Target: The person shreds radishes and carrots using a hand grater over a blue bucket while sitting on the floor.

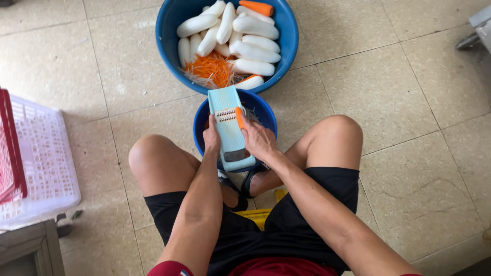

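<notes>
I sit low with my knees apart over a small blue bowl (pixel 261 108). A pale blue hand grater (pixel 229 128) leans across that bowl. My left hand (pixel 211 139) grips the grater's left edge. My right hand (pixel 257 139) presses an orange carrot piece (pixel 239 117) against the grater's blade strip. Beyond it stands a large blue basin (pixel 169 30) holding several peeled white radishes (pixel 253 51), a heap of shredded carrot (pixel 212 69) and a whole carrot (pixel 257 7).
A white plastic crate (pixel 43 153) and a red crate edge (pixel 10 143) lie on the tiled floor at the left. A yellow stool (pixel 258 214) shows under me. A grey metal object (pixel 478 30) sits at the upper right.
</notes>
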